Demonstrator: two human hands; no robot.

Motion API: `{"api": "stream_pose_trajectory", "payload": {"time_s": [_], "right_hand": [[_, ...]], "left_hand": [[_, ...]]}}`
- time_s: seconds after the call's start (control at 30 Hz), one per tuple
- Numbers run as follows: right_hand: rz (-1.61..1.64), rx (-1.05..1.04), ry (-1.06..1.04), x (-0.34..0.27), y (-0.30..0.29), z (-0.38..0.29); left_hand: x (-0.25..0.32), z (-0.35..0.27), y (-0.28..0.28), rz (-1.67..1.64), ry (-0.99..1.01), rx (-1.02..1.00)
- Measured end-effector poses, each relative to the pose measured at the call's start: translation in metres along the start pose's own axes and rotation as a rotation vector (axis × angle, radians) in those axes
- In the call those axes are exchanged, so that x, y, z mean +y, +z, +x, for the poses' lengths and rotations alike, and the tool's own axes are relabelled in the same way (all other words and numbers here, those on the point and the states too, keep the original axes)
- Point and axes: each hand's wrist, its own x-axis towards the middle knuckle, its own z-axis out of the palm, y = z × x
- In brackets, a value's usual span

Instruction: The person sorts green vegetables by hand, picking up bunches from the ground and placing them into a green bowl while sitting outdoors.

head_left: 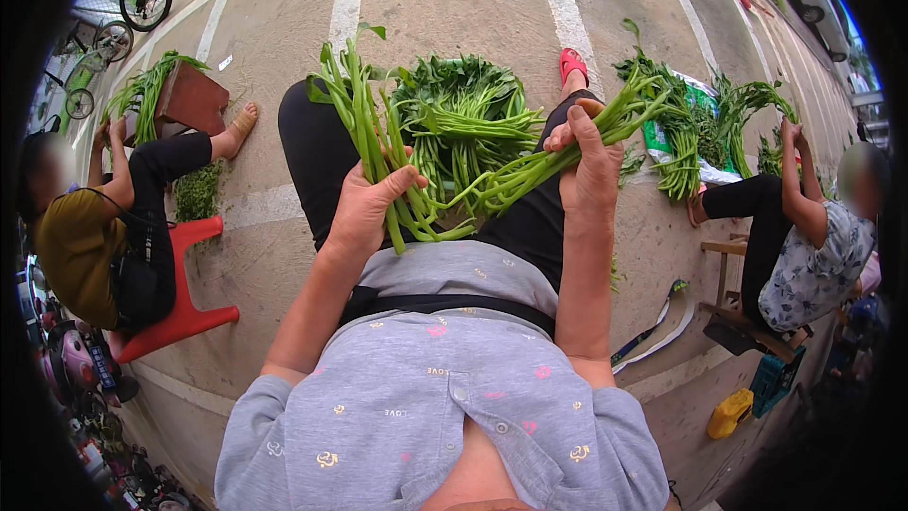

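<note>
My left hand (369, 202) is closed around a bunch of long green leafy-vegetable stems (365, 128), which stand up past my knee with their ends near my lap. On the other side, my right hand (590, 149) grips a second bunch of green stems (532, 174); its leafy end points up and to the right, its stem ends towards the middle. The stem ends of the two bunches come close together over my lap. Between my knees lies a large pile of the same leafy greens (461, 121), partly hidden by the bunches, with a bit of light green container rim at its top.
At left a person sits on a red plastic stool (181, 284) beside greens on a reddish-brown box (191, 99). At right another person on a wooden seat holds greens near a green-and-white sack (656, 138) bearing more bunches. A yellow container (729, 413) and a teal crate (778, 382) stand lower right.
</note>
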Motion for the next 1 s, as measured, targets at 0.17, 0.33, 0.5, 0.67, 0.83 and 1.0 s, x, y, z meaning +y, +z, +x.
{"api": "stream_pose_trajectory", "payload": {"time_s": [0.17,0.33,0.5,0.67,0.83,1.0], "right_hand": [[-0.106,-0.225,0.193,-0.001,0.011,-0.014],[-0.341,-0.426,0.298,0.016,0.035,-0.029],[-0.493,-0.502,0.259,0.027,0.045,-0.032],[-0.443,-0.582,0.326,0.039,0.049,-0.035],[-0.254,-0.473,0.326,0.046,0.045,-0.037],[-0.061,-0.214,0.231,0.011,0.014,-0.014]], "left_hand": [[-0.002,0.001,0.003,0.008,0.022,-0.039],[-0.001,-0.002,0.006,0.053,-0.014,-0.089],[0.002,-0.005,0.014,0.136,0.003,-0.110],[-0.001,-0.005,0.018,0.173,0.063,-0.161],[-0.005,-0.002,0.011,0.267,0.079,-0.171],[0.000,-0.003,0.010,0.220,0.055,-0.048]]}}
